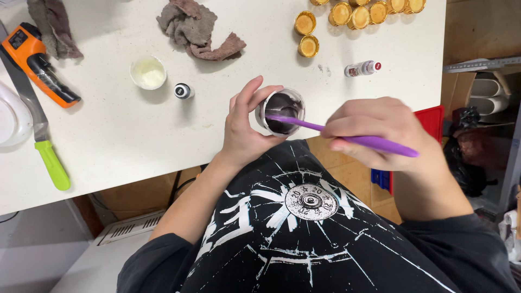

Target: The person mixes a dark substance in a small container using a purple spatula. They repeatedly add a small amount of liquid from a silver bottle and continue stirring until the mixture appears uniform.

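Seen from above, a white speckled worktop [135, 141] fills the upper left, with the person's black printed shirt below it. At the far left edge lies a curved clear plastic piece [10, 116], and beside it a flat metal blade with a lime green handle [53, 164] lies at a slant. Next to that rests an orange and black handheld device [37, 64], chunky and wedge-shaped, just below a crumpled grey-brown cloth [53, 26]. Further right stands a small round white cup [148, 72] of pale cream, then a tiny bottle with a black and white cap [183, 90]. A second rumpled rag [194, 28] lies above. Near the table's front edge the left hand [243, 130] wraps its fingers around a small clear round cup [280, 111] holding dark, glossy purple-black paste, tilted toward the viewer. A smooth purple plastic stick [347, 137] dips into that paste. The right hand [377, 130] grips the stick's far end, fingers curled closed over it. Behind, shallow round gold foil cups [347, 15] with crimped rims cluster along the top edge, and a small white bottle with a red cap [362, 69] lies on its side.
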